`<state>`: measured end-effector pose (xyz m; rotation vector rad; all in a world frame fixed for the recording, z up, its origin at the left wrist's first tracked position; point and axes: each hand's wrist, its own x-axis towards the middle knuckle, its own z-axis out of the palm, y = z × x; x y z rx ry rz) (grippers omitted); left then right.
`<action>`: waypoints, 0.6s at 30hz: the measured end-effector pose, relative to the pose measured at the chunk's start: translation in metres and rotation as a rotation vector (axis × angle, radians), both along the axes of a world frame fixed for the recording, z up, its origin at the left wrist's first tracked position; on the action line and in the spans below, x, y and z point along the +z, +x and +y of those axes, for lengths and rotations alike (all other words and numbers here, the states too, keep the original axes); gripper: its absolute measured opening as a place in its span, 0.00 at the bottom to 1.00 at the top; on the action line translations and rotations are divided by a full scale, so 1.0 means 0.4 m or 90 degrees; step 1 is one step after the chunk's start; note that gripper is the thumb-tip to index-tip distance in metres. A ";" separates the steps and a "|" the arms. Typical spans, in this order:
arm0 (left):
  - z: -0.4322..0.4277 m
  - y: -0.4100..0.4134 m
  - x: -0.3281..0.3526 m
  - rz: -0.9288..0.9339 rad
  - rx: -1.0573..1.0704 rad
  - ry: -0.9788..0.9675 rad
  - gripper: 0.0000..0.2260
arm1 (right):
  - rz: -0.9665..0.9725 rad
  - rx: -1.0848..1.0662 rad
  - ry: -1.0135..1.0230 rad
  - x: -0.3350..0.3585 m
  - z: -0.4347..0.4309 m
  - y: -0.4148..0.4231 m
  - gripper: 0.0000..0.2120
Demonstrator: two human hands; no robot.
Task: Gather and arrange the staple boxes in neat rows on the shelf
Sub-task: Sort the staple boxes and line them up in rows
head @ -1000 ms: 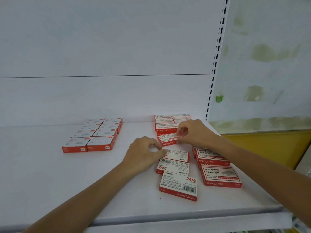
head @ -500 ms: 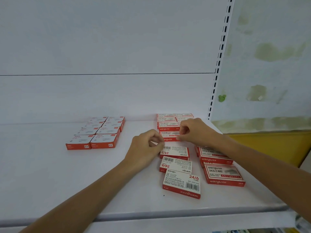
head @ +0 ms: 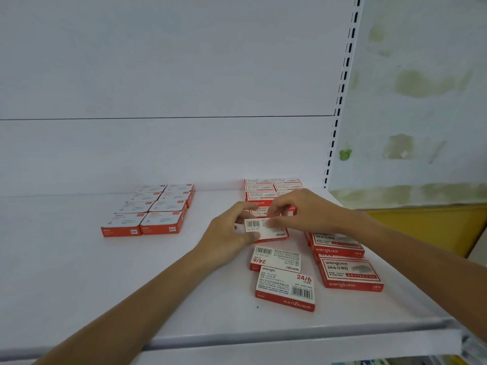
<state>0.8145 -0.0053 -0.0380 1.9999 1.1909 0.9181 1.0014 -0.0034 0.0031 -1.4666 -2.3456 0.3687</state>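
Red and white staple boxes lie on a white shelf [head: 79, 285]. My left hand [head: 229, 233] and my right hand [head: 297, 210] both pinch one box [head: 266, 229], barcode side up, just above the shelf. Behind it stands a neat block of boxes [head: 271, 187] against the back panel. Two loose boxes [head: 275, 259] [head: 286, 288] lie barcode side up in front of my hands. To their right, two more boxes [head: 337, 245] [head: 351, 272] lie label side up, one behind the other.
A tidy block of several red boxes [head: 152, 209] sits at the shelf's middle left. A slotted upright [head: 340, 101] bounds the shelf on the right. Beyond it are a stained wall and a yellow surface [head: 427, 227]. The shelf's front lip [head: 290, 335] runs below.
Both hands have taken hold of the barcode-up box nearest the back block and lifted it slightly. My right hand moved off the small box it pressed into the back rows.
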 end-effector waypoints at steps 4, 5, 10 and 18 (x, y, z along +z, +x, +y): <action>-0.006 -0.006 0.006 -0.047 0.060 0.039 0.25 | -0.053 -0.019 -0.040 -0.002 0.002 -0.011 0.21; -0.005 -0.006 0.007 -0.058 0.081 0.036 0.25 | -0.050 -0.019 -0.027 -0.002 0.000 -0.014 0.20; 0.000 -0.009 0.005 -0.068 0.160 0.021 0.18 | 0.106 -0.038 0.021 0.005 -0.018 -0.022 0.10; 0.001 -0.005 0.006 -0.121 0.157 0.031 0.17 | 0.188 -0.027 0.130 -0.002 -0.027 -0.029 0.10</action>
